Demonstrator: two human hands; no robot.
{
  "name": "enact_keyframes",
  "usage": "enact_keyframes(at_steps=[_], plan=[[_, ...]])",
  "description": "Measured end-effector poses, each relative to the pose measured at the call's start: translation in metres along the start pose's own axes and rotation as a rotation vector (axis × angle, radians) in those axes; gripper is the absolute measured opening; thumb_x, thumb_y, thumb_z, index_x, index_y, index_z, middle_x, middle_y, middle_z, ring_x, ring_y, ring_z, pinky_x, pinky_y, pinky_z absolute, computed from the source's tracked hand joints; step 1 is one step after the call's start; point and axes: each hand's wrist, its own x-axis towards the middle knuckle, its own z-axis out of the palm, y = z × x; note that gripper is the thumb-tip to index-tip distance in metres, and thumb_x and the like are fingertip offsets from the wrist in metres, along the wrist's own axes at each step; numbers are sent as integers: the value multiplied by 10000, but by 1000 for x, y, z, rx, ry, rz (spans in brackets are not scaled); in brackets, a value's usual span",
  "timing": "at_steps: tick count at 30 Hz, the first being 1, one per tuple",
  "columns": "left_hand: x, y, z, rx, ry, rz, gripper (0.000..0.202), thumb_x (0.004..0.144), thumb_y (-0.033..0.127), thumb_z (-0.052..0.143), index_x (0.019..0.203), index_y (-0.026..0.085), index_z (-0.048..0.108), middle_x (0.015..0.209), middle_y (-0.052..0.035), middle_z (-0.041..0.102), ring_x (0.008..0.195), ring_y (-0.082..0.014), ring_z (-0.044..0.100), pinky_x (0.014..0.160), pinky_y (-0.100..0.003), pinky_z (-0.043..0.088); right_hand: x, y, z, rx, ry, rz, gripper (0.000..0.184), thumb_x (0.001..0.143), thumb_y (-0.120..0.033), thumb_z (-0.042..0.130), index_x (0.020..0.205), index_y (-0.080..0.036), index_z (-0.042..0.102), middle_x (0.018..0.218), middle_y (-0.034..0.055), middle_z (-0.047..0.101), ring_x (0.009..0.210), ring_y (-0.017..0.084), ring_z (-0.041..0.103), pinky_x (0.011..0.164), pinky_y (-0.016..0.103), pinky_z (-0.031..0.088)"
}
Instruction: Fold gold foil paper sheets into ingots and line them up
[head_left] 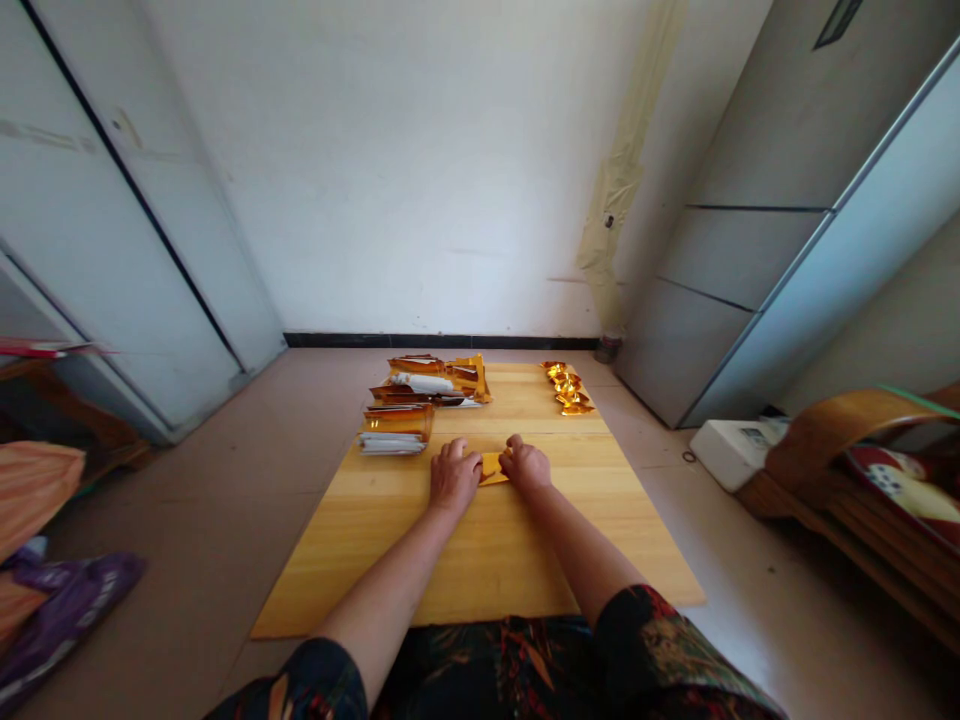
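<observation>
A small piece of gold foil paper (493, 468) lies on the wooden table (487, 560) between my hands. My left hand (452, 476) presses on its left end with curled fingers. My right hand (526, 464) presses on its right end, fingers bent down onto it. Most of the paper is hidden under my fingers.
Stacks of gold and white foil sheets (397, 428) and more sheets (435, 380) lie at the table's far left. Several folded gold pieces (568, 388) sit at the far right. A grey fridge (750, 280) stands right, a wooden chair (855, 460) beside it, bags (45, 600) on the left floor.
</observation>
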Motion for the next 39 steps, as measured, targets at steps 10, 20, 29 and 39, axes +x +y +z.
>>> enact_keyframes(at_steps=[10, 20, 29, 39], plan=[[-1, 1, 1, 22, -22, 16, 244, 845, 394, 513, 862, 241, 702, 946, -64, 569, 943, -224, 471, 772, -352, 332, -4, -6, -2, -26, 2, 28, 223, 889, -261, 393, 1066, -205, 516, 886, 71, 717, 830, 184, 670, 641, 245, 405], [-1, 4, -3, 34, -58, 5, 195, 839, 354, 540, 944, 261, 675, 997, -73, 570, 983, -238, 466, 781, -364, 337, -4, -10, -3, -89, 8, 10, 180, 913, -216, 374, 1023, -200, 516, 879, 89, 705, 834, 186, 674, 651, 247, 418], [3, 6, -1, 57, -53, 122, 181, 846, 278, 516, 903, 218, 677, 1076, -92, 595, 1061, -252, 449, 859, -403, 326, -4, -1, 10, -158, 141, -44, 198, 914, -291, 379, 999, -204, 535, 955, 70, 617, 748, 171, 650, 617, 250, 415], [8, 6, 1, 38, -36, 110, 177, 859, 261, 489, 871, 214, 659, 975, -74, 656, 1023, -247, 481, 871, -422, 289, 7, 4, 6, -189, 117, -115, 302, 949, -339, 334, 962, -207, 605, 981, 64, 558, 769, 145, 620, 611, 242, 394]])
